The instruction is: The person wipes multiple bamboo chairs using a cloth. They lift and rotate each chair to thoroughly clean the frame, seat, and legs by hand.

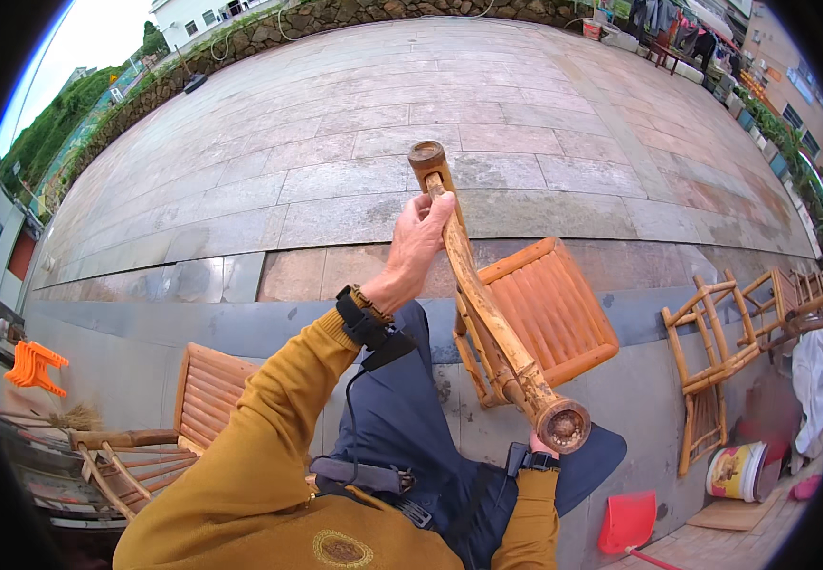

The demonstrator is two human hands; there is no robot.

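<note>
My left hand [418,239] grips the upper part of a bamboo piece [465,263], thumb on top. A curved strip with its bark worn pale runs lengthwise along this piece, set into a hole near the upper end. Both thick ends show round, cut faces. My right hand [541,443] is at the lower end, mostly behind it; its fingers are hidden. Just beyond lies a slatted bamboo seat [550,310] with frame poles under it. Whether the held piece and this seat belong to one chair cannot be told.
To my left stands a bamboo chair [208,395], with orange plastic stools [34,367] farther out. Several bamboo chair frames [710,342] line the right. Nearby are a white bucket [735,470], a red dustpan [628,521] and a pale cloth [821,385]. Stone paving [383,107] stretches ahead.
</note>
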